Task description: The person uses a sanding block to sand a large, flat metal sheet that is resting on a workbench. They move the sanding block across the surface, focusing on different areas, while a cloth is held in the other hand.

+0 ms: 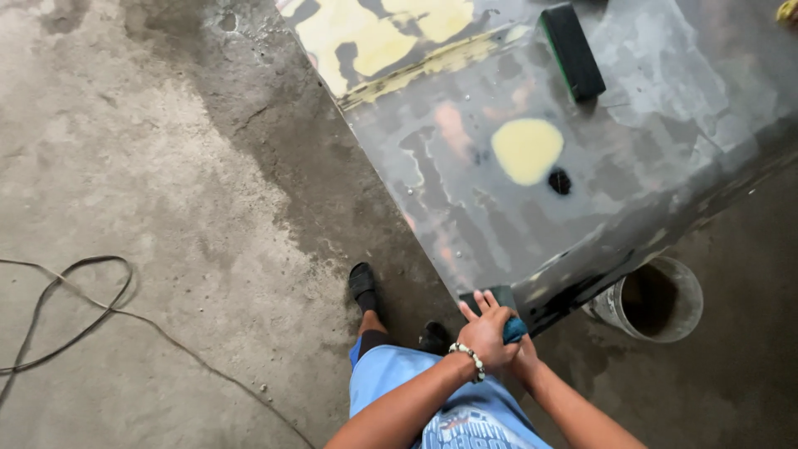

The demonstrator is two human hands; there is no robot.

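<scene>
Head view, looking down. Left hand (488, 335) w/ bead bracelet clenches a dark sanding block (499, 300) & blue cloth (514, 330) at near edge of a grey, patchy car panel (632, 158). Right hand (524, 359) mostly hidden under it; grip unclear. Bucket (652, 299) at right, cable (75, 308) on floor at left.

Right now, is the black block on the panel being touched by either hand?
No, the black block lies alone at the panel's far end; both hands work at its near edge.

No packages, labels, signs, screens.
</scene>
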